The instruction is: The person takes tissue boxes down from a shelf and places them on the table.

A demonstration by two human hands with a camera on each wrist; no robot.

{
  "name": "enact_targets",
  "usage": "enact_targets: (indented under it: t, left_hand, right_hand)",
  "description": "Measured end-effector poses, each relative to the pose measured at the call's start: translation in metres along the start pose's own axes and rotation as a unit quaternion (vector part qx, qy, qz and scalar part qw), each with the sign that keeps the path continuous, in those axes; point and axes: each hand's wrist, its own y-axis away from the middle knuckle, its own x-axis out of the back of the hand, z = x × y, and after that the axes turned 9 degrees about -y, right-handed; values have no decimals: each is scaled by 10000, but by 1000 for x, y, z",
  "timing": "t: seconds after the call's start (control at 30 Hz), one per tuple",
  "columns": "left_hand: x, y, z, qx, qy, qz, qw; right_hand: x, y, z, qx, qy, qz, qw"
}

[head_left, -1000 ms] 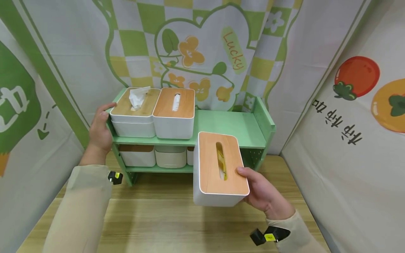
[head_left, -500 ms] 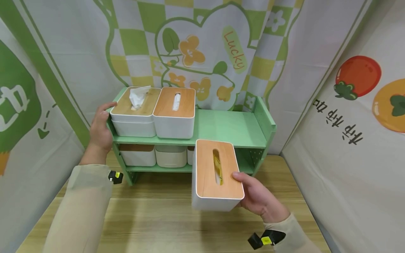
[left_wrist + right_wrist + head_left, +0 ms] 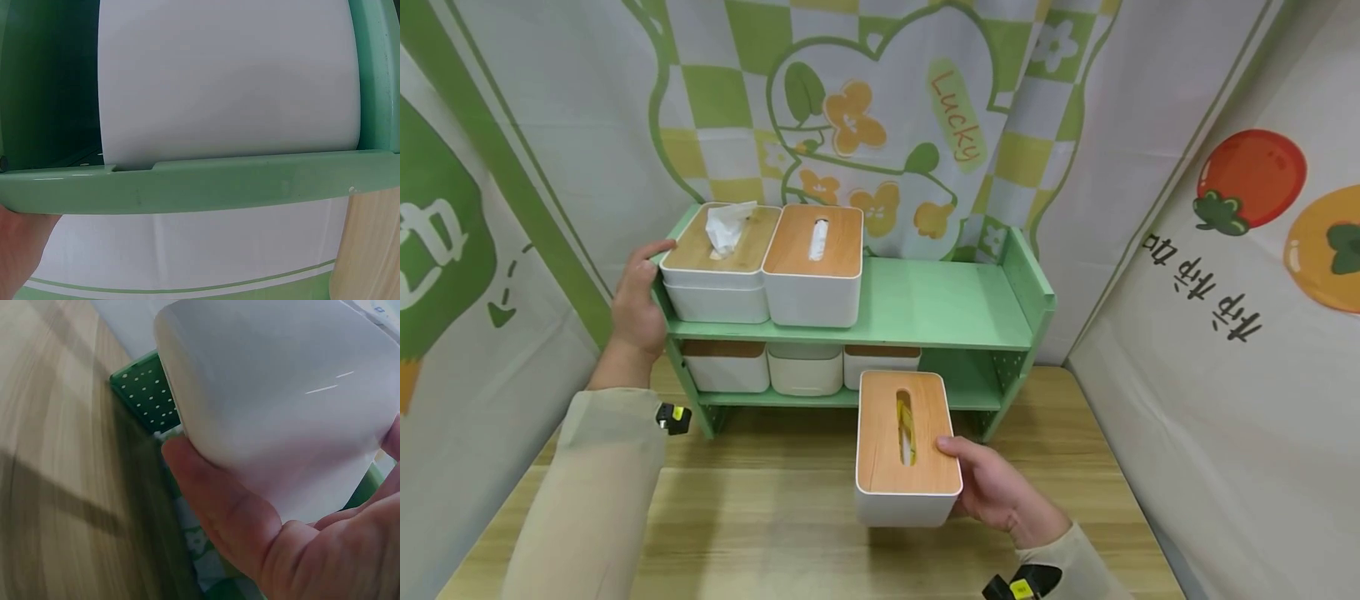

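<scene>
My right hand (image 3: 1000,492) holds a white tissue box (image 3: 880,442) with a wood-look lid, thumb on the lid and fingers at its side and underneath. Something yellow shows through the lid's slot. In the right wrist view the white body of the tissue box (image 3: 281,394) fills the upper middle, above the curled fingers (image 3: 219,494). My left hand (image 3: 638,312) grips the left side panel of a green two-tier shelf (image 3: 947,300). From the left wrist, the green panel edge (image 3: 250,181) crosses in front of a white box (image 3: 225,81), and part of the hand shows at lower left.
Two tissue boxes stand side by side on the top tier: one (image 3: 748,242) with a tissue sticking out, one (image 3: 790,242) with an orange-toned lid. Below are two lidded boxes (image 3: 726,371) (image 3: 883,367) around a cream bin (image 3: 805,371). The wooden table (image 3: 760,517) extends in front.
My right hand has brought the tissue box down and slightly left, away from the shelf's front, uncovering the lower tier's right part. The left hand stays in place.
</scene>
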Motion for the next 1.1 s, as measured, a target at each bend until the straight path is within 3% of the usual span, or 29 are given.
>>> enact_targets:
  t: [0.13,0.4,1.1]
  left_hand:
    - [0,0,1,49,-60,-6,10000]
    - [0,-1,-1,165,-74,-40,9998]
    - [0,-1,1,-98,-178,51,9998]
  right_hand:
    - [5,-3,9,-49,78,118,9999]
    - [15,-11,30,-66,534,780,9955]
    - [31,-25,51,-265,747,886,9929]
